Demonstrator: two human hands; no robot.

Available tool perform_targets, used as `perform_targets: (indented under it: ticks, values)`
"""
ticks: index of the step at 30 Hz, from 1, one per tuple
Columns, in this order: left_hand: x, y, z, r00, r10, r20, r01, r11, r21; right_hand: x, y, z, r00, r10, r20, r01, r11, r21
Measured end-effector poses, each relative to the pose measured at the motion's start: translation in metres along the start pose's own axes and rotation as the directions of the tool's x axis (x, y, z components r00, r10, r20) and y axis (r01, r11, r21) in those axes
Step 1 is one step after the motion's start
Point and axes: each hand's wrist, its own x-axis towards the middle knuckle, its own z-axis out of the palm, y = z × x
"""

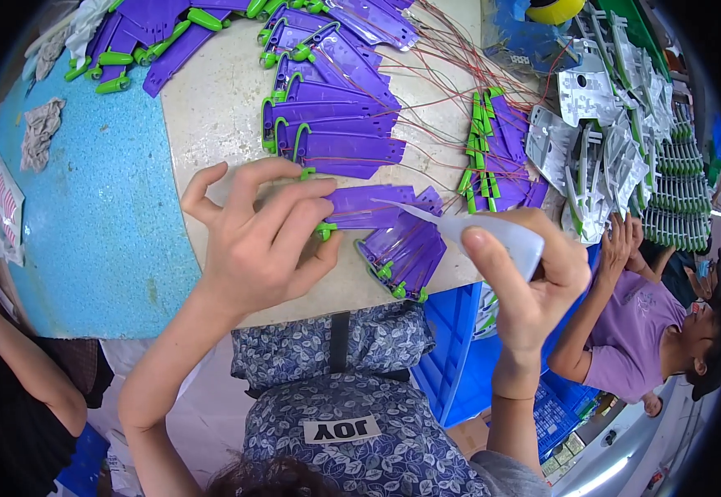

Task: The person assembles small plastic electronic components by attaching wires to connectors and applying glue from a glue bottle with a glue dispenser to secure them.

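Observation:
My left hand (265, 232) is closed round the green-tipped left end of a flat purple plastic piece (369, 207); its other fingers are raised and bent. In my right hand (534, 282) is a white squeeze bottle (493, 236), tilted so its long thin nozzle points left. The nozzle tip is over the purple piece; whether it touches cannot be made out. Just below, several similar purple pieces with green ends (406, 248) lie fanned out near the table's front edge. Beyond my left hand, a row of purple pieces (336, 112) has thin red wires running right.
More purple pieces (501, 149) lie to the right, beside stacked grey-and-green parts (609, 124). A blue mat (100, 207) with a crumpled rag (42, 132) covers the table's left. Blue crates (451, 348) stand below the edge. A person in purple (638, 340) works at right; another's arm (25, 356) shows left.

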Motion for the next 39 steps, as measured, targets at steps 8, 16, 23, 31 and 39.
perform_targets:
  ticks: [8,16,23,31,39]
  values:
    - [0.001,0.0,-0.001,1.0,0.001,-0.007,-0.002,0.999,-0.033,0.004,0.008,0.005,1.0,0.006,-0.008,-0.008,0.99,-0.142]
    - [0.002,-0.003,0.004,0.999,0.002,-0.051,-0.007,0.996,-0.088,-0.005,0.008,0.0,0.997,-0.07,0.045,0.072,0.996,-0.052]
    - [0.006,-0.004,0.0,0.999,0.022,-0.027,-0.024,0.996,-0.081,-0.008,0.007,-0.014,0.998,0.054,0.028,-0.051,0.995,-0.087]
    - [0.004,-0.003,0.004,0.997,0.016,-0.073,-0.022,0.997,-0.08,-0.008,0.013,-0.002,0.997,0.0,0.079,0.009,0.993,-0.118]
    - [-0.013,0.03,0.004,0.999,0.042,-0.031,-0.045,0.994,-0.098,-0.022,0.012,-0.028,0.983,0.144,-0.118,-0.126,0.98,0.151]
